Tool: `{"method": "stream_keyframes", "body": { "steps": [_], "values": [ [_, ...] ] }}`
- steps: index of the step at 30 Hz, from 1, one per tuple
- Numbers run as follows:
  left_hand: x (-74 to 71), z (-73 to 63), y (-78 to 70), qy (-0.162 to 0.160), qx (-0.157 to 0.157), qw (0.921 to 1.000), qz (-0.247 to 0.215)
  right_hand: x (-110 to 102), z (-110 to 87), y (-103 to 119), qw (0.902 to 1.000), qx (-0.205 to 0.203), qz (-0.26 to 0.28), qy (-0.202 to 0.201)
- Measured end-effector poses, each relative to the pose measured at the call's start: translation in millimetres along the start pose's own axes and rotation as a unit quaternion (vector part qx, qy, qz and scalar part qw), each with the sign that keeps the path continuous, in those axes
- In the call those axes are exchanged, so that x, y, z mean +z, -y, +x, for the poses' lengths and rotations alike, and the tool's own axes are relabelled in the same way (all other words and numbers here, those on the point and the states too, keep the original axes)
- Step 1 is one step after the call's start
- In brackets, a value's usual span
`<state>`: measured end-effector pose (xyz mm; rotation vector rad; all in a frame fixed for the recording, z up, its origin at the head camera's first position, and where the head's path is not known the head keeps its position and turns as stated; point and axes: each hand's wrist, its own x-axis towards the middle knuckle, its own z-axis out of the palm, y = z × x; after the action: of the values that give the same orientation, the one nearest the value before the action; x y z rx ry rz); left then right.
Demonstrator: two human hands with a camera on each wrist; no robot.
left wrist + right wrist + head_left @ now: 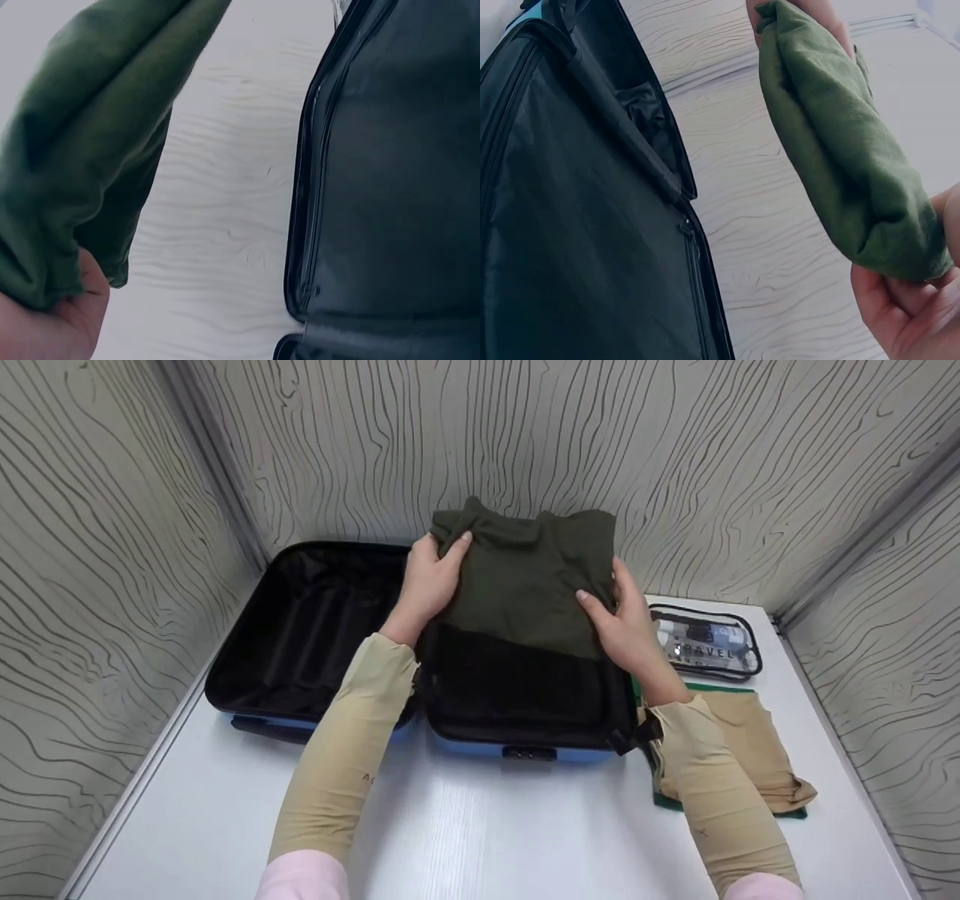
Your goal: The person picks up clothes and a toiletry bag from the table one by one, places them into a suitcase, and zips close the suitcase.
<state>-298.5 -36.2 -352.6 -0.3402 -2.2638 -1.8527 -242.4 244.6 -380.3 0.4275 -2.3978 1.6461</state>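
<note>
A folded dark green garment point(529, 577) is held up between both hands over the right half of an open suitcase point(517, 682). My left hand point(433, 577) grips its left edge, thumb on top and fingers behind the cloth. On the opposite edge my right hand point(628, 622) pinches it with the thumb in front. In the left wrist view the garment point(97, 135) hangs in soft folds from the left hand point(67, 322). The right wrist view shows it as a thick folded bundle point(847, 150), with the right hand point(915, 307) around its lower end.
The suitcase's left half point(307, 630) lies open with a black lining. To the right sit a clear travel pouch point(705, 641) with small bottles and a folded tan garment point(750, 742) over green cloth. Patterned walls point(525, 435) enclose the white table point(465, 825).
</note>
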Motion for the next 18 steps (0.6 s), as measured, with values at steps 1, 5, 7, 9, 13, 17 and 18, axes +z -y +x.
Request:
{"method": "stream_keyframes", "body": {
  "steps": [1,5,7,9,13,17,18],
  "values": [
    [-3.9,0.4,-0.2,0.000,0.000,1.0000,0.003,2.1,2.2,2.0,1.0000,-0.003,0.000,0.002],
    [-20.7,1.2,-0.7,-0.008,0.003,0.9999,0.006,12.0,10.3,11.1,0.9999,-0.011,0.001,0.006],
    [-29.5,1.5,-1.0,-0.015,0.004,0.9999,0.007,17.8,14.4,15.2,0.9998,-0.015,-0.008,0.006],
    [-38.3,1.5,-1.2,-0.017,0.003,0.9998,0.009,24.0,18.5,19.3,0.9995,-0.020,-0.022,0.006],
    [-55.9,0.5,-0.8,-0.022,-0.007,0.9994,0.026,36.7,27.9,24.8,0.9975,-0.047,-0.052,0.001],
    [-72.7,-2.2,2.6,-0.032,-0.006,0.9979,0.056,50.3,35.1,27.8,0.9967,-0.063,-0.051,0.006],
    [-76.2,-3.3,3.7,-0.037,-0.005,0.9971,0.067,53.9,36.0,27.8,0.9968,-0.064,-0.047,0.008]
  ]
}}
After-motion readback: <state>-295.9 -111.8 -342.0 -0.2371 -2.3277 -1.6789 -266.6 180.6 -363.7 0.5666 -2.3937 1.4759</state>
